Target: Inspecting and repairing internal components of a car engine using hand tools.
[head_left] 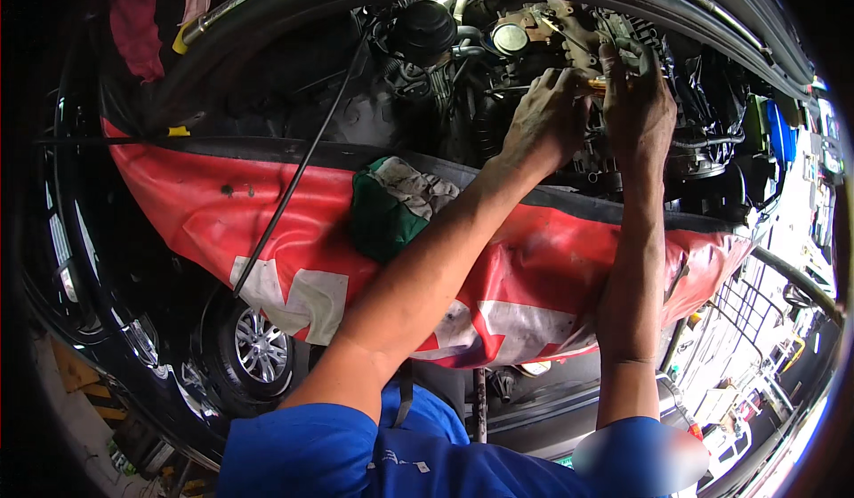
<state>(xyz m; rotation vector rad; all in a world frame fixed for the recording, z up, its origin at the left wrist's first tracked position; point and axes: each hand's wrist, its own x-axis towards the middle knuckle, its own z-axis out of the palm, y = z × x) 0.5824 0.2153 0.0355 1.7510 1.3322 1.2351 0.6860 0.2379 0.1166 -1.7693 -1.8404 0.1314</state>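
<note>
Over the engine bay, my left hand has curled fingers at a small orange object, too small and hidden to identify. Just beside it my right hand has its thumb raised and its fingers bent around that same object, among metal engine parts. A round silver cap and a black cylindrical reservoir sit left of them. Beneath my forearms a red fender cover with pale markings drapes over the car's edge, and a green-and-grey cloth lies on it.
A thin black rod slants across the cover at left. Above are the raised bonnet's dark edge and hanging maroon cloth. A black car body and wheel stand lower left. At right are a wire rack and blue objects.
</note>
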